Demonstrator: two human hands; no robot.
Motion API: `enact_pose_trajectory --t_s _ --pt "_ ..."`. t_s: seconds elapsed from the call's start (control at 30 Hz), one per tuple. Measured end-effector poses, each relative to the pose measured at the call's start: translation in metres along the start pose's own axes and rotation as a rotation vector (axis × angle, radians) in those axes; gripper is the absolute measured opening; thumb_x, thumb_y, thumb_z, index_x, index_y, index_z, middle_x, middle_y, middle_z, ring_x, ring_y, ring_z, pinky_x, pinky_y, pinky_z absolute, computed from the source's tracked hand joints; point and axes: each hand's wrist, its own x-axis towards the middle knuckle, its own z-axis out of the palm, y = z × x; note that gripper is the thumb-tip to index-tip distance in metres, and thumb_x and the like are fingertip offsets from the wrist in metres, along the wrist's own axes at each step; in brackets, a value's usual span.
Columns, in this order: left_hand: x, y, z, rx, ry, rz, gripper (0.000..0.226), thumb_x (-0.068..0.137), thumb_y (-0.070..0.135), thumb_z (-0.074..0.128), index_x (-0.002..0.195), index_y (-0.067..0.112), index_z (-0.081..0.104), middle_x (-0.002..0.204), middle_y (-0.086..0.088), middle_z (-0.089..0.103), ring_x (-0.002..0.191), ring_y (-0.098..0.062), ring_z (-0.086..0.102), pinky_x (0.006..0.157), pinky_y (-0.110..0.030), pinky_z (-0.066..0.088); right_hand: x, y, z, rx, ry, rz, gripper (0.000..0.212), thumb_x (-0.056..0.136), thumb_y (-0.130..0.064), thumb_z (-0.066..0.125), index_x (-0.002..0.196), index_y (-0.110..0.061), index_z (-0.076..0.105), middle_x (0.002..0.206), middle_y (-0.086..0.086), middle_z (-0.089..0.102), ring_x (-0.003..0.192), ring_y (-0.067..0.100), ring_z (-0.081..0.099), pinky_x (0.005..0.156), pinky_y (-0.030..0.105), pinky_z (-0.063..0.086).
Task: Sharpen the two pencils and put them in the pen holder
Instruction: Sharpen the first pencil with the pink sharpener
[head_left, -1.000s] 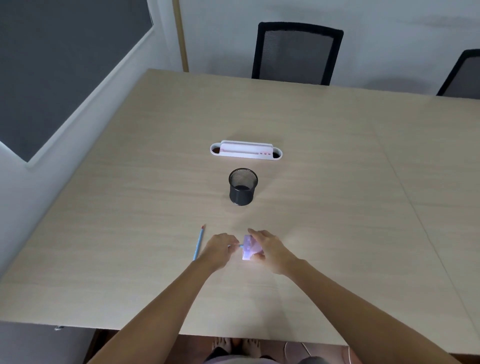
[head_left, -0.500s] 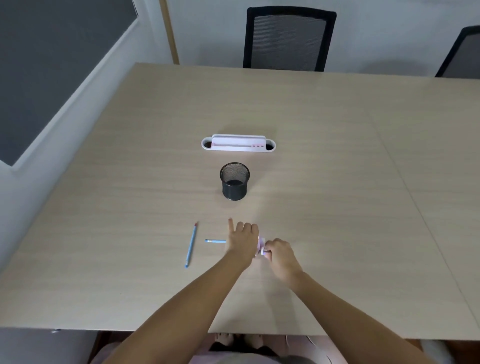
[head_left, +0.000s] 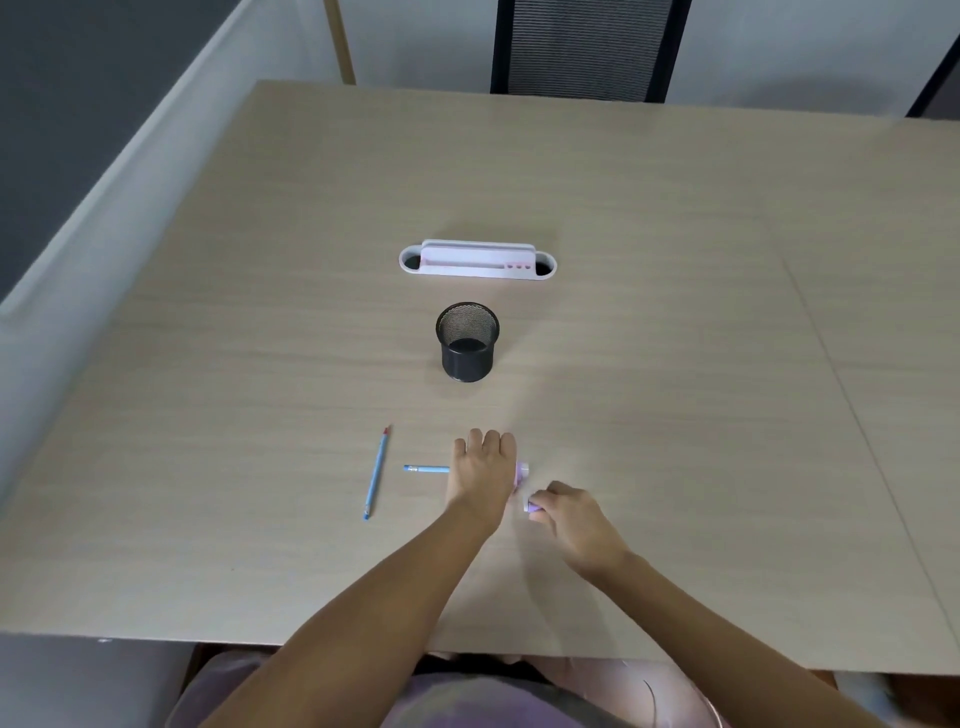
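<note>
A small pink-purple sharpener (head_left: 522, 470) stands on the table's near middle, mostly hidden under my left hand (head_left: 483, 475), which lies over it and holds it down. A blue pencil (head_left: 427, 468) sticks out horizontally to the left from under that hand, its tip hidden. My right hand (head_left: 574, 519) is closed on the sharpener's purple crank (head_left: 534, 504) on its near right side. The second blue pencil (head_left: 377, 472) lies loose further left, pointing away from me. The black mesh pen holder (head_left: 467, 343) stands upright and empty beyond my hands.
A white and pink desk organizer (head_left: 478, 260) lies behind the pen holder. The wooden table (head_left: 675, 364) runs to a wall on the left. A black mesh chair (head_left: 582, 47) stands at the far edge.
My left hand has let go of the pencil's end and moved on top of the sharpener. My right hand has shifted from the sharpener's body to its crank. The pencil now sticks out leftward.
</note>
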Motion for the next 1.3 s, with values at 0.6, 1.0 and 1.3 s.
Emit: enact_pose_trajectory --t_s 0.6,1.0,1.3 --pt "-0.003 0.001 -0.004 0.074 0.206 -0.003 0.035 0.041 0.030 0.083 0.064 0.019 0.058 0.054 0.005 0.055 0.052 -0.018 0.053 0.052 -0.025 0.044 0.058 0.009 -0.013 -0.248 0.134 -0.188 0.022 0.042 0.007 0.075 0.046 -0.007 0.059 0.052 0.007 0.055 0.053 0.025 0.054 0.037 0.021 0.043" --pt "0.000 0.001 0.000 0.040 0.103 -0.005 0.036 0.066 0.017 0.071 0.096 0.016 0.051 0.088 0.000 0.059 0.082 -0.023 0.054 0.069 -0.031 0.040 0.020 0.015 -0.024 -0.110 0.399 -0.356 0.021 0.074 0.009 0.062 0.076 -0.011 0.068 0.072 0.004 0.059 0.074 0.018 0.045 0.067 0.023 0.040" --pt "-0.004 0.000 -0.003 0.106 0.138 0.011 0.036 0.048 0.026 0.077 0.079 0.023 0.058 0.068 0.007 0.058 0.063 -0.016 0.054 0.055 -0.025 0.040 0.050 0.015 0.005 -0.283 0.219 -0.220 0.030 0.043 0.012 0.074 0.052 -0.014 0.062 0.052 -0.001 0.055 0.063 0.017 0.048 0.062 0.027 0.033"
